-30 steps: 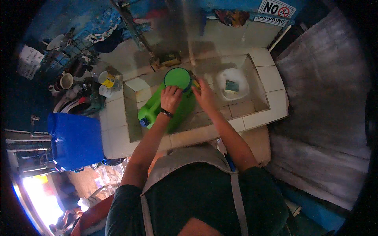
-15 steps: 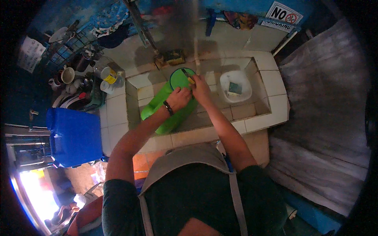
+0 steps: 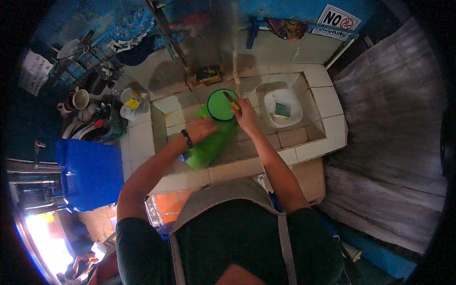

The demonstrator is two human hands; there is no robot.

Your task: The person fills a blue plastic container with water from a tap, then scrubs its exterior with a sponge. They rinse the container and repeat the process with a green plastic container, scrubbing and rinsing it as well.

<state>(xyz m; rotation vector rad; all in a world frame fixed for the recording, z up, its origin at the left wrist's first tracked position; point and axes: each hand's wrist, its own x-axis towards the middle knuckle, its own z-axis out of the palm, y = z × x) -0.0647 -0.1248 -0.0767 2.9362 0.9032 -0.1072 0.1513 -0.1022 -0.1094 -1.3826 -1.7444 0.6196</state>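
Note:
A green plastic container [image 3: 218, 142] lies slanted in the tiled sink [image 3: 166, 107]. Its far end is a round, paler green face with a dark rim [image 3: 222, 105]; I cannot tell whether that is a base or an opening. My left hand [image 3: 202, 128], a dark bracelet at its wrist, lies over the container's left side with fingers stretched out and slightly blurred. In my right hand [image 3: 245, 114] is a small tool with a yellow handle and a narrow dark end [image 3: 230, 99], knife-like, held across the round face's right edge.
To the right in the sink stands a white tub [image 3: 294, 107] with a sponge [image 3: 282, 110] in it. A big blue drum [image 3: 90, 173] is beside the sink's left end. Dishes and jars [image 3: 130, 97] crowd the far left. A grey curtain [image 3: 389, 142] hangs at right.
The green container has turned and shifted nearer me. My left hand has moved left and nearer, its fingers straighter. My right hand has come slightly nearer with the yellow-handled tool.

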